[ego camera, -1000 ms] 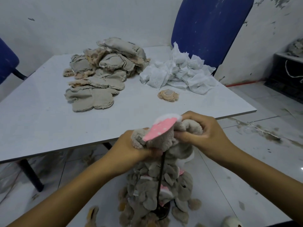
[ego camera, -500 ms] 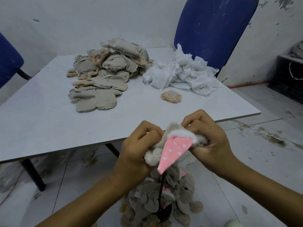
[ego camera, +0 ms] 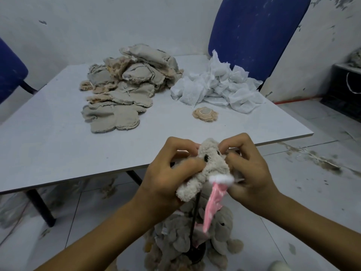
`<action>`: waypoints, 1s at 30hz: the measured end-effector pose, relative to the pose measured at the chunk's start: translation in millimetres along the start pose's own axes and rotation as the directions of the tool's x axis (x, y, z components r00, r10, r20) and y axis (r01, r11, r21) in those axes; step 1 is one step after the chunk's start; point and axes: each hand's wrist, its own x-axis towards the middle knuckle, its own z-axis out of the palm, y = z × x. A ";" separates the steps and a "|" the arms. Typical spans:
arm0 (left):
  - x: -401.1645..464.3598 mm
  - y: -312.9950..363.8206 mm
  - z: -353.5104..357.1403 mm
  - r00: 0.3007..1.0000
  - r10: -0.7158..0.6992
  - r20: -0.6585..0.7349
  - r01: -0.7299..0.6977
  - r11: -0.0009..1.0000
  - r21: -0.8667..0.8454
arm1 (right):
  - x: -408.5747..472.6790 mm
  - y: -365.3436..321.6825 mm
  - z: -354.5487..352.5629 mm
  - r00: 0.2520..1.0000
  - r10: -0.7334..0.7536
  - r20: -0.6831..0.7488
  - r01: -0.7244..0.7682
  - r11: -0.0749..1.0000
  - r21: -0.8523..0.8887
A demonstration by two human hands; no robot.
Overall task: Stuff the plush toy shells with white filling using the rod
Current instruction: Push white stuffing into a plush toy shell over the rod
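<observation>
Since a moment ago the plush toy at lower centre has turned face-up, its pink cap now hanging down; it looks nearly worked over the rod. The left hand and the right hand both pinch it with curled fingers. Upper left of centre lie flat shells; to their right, white filling. Finished toys crowd the rod's base.

Both my hands up front, pinching the plush toy w/ curled fingers.

L hand: thumb pressed across the toy's near side, fingers curled over the top from the left, forearm running in from lower left. R hand: fingertips nipped on the top right edge, knuckles raised, wrist bent, forearm in from lower right.
</observation>
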 end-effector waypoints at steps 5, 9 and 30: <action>6.7 6.9 -4.0 0.976 -0.210 -0.051 0.202 0.970 -0.132 | 6.3 -4.4 -7.7 0.998 0.055 -0.018 -0.053 0.993 0.108; 10.2 9.8 -4.7 0.997 -0.023 -0.080 0.028 0.998 0.063 | 11.2 -5.9 -12.5 0.994 -0.048 -0.101 0.045 0.999 -0.027; 15.1 16.9 -8.5 0.974 -0.227 0.012 0.226 0.965 -0.133 | 6.9 -17.3 -13.4 0.996 0.035 -0.076 -0.034 0.999 0.017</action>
